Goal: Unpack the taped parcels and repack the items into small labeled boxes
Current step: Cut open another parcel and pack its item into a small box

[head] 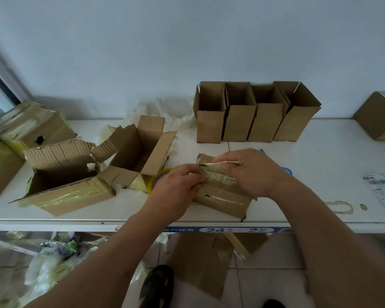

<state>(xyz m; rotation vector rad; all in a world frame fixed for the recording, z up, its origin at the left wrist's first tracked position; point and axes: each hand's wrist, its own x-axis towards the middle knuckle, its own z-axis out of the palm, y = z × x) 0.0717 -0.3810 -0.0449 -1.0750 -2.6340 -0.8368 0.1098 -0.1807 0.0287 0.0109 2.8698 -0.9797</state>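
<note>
My two forearms enter from the lower edge and converge on the taped parcel (222,194), which lies at the near edge of the white table (320,165), where both hands reach it without stretching. My left hand (178,185) rests palm-down on the parcel's left end, fingers curled over the top edge and gripping it; I judge this pins the box against the pull from the other side. My right hand (251,172) is arched above the far end, thumb and fingers pinching a strip of tape (222,163) lifted off the cardboard, wrist raised so the strip peels up and back. A tape roll (156,178) lies just beside the parcel, touching the nearer opened carton (140,152); a second opened carton (65,181) sits farther left. Four small boxes (253,116) stand upright, open-topped, in a row against the wall, well apart from the parcel, presumably staged to receive items. Shipping labels (382,190) lie at the table's right edge.
</note>
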